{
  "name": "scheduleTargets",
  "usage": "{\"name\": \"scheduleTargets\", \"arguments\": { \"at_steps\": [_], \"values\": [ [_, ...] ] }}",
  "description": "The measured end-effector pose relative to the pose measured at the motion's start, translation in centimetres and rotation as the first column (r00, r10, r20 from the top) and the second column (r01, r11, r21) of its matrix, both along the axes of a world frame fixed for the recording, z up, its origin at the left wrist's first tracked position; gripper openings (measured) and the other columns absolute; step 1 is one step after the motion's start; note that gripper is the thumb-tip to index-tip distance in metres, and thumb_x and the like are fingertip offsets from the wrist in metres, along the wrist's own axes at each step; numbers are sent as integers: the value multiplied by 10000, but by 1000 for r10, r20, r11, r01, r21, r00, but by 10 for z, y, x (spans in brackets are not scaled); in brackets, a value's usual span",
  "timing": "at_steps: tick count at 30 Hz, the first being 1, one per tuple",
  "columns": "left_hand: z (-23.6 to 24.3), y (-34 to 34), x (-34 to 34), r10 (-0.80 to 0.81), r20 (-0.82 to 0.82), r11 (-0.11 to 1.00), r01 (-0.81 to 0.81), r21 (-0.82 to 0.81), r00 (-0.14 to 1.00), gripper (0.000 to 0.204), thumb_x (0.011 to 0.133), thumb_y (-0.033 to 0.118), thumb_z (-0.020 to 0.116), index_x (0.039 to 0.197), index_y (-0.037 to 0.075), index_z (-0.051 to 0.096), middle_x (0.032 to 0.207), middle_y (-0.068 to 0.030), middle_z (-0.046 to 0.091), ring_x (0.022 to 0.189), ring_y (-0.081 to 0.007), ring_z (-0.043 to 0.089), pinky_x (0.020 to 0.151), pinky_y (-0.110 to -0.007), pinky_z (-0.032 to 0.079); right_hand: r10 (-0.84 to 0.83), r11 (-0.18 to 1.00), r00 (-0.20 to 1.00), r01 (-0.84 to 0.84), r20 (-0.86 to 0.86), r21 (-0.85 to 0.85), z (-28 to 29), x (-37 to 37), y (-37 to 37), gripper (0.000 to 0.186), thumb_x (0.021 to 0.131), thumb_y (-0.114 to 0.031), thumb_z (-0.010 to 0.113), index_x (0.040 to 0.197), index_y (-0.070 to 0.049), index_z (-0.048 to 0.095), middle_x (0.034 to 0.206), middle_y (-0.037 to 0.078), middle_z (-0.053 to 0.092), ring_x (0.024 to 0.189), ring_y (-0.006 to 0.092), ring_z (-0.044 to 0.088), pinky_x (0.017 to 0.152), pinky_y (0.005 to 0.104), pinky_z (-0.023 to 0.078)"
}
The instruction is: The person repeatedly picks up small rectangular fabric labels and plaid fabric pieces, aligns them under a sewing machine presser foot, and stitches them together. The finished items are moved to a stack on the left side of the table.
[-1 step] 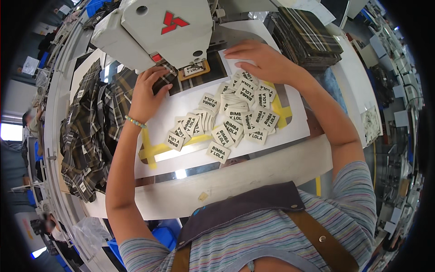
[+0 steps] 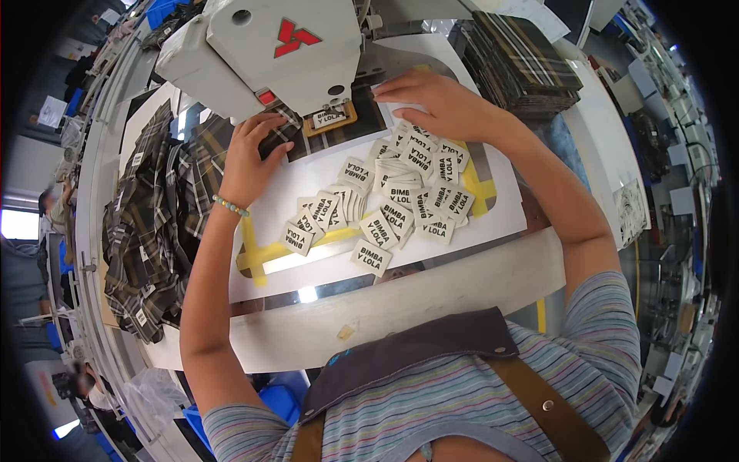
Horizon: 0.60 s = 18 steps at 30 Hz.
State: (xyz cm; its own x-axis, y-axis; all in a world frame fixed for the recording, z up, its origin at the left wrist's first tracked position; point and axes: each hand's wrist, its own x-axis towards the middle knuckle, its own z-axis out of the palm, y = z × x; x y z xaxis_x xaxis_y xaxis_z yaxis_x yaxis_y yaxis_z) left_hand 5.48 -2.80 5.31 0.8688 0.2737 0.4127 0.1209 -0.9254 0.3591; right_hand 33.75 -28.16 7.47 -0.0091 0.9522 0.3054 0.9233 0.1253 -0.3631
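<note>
My left hand (image 2: 255,146) rests on a dark plaid fabric piece (image 2: 317,146), its thumb spread from the fingers. The piece lies beneath the white head of a sewing machine (image 2: 281,73). A tan-edged clamp frame (image 2: 350,125) sits on the fabric around a cream printed label (image 2: 329,118). To the right of the clamp, my right hand (image 2: 439,104) lies palm down with fingers stretched out at the fabric's right edge. Below it are many loose cream labels (image 2: 400,194), spread over a white sheet (image 2: 485,219).
A heap of brown plaid fabric pieces (image 2: 142,239) covers the left side. Flat plaid pieces stand in a neat stack (image 2: 531,65) at the far right. Yellow tape (image 2: 481,189) shows around the white sheet. A blue bin (image 2: 279,402) is below the table's front edge.
My right hand has slid slightly left along the fabric's edge. My left hand, the clamp frame and the labels stay as they were.
</note>
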Motion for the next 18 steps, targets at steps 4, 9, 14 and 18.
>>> {"name": "scheduleTargets", "arguments": {
  "at_steps": [4, 9, 14, 18],
  "values": [
    [1, -3, 5, 21, -50, 999, -23, -32, 999, 460, 853, 180, 868, 1261, 27, 720, 1348, -122, 672, 1311, -346, 578, 1141, -442, 459, 70, 986, 995, -59, 66, -155, -14, -8, 20, 366, 1061, -196, 609, 1374, -43, 721, 1564, 110, 604, 1482, 317, 499, 1254, 463, 382],
    [-4, 0, 11, 18, -87, 999, -22, -49, 996, 554, 818, 253, 914, 1272, 19, 699, 1300, -126, 642, 1285, -341, 549, 1129, -430, 448, 36, 996, 997, -31, 66, -80, -24, -9, 12, 349, 1057, -207, 624, 1346, -50, 740, 1533, 106, 631, 1464, 313, 518, 1229, 456, 414],
    [-13, -9, 23, 38, -86, 999, -36, 20, 996, 626, 764, 320, 959, 1244, 5, 710, 1141, -131, 612, 1111, -339, 543, 1021, -428, 468, -16, 997, 998, 21, 68, -79, -8, -4, -2, 334, 1011, -282, 704, 1227, -41, 788, 1353, 113, 728, 1340, 314, 614, 1131, 454, 488],
    [-24, -23, 37, 73, -51, 997, -74, -19, 996, 538, 748, 411, 949, 1114, 49, 791, 1072, -89, 614, 1100, -316, 548, 970, -443, 436, -25, 999, 989, 29, 145, -23, 9, -8, -12, 360, 944, -351, 782, 1123, -40, 807, 1184, 101, 762, 1192, 314, 675, 1016, 448, 525]
  ]
}}
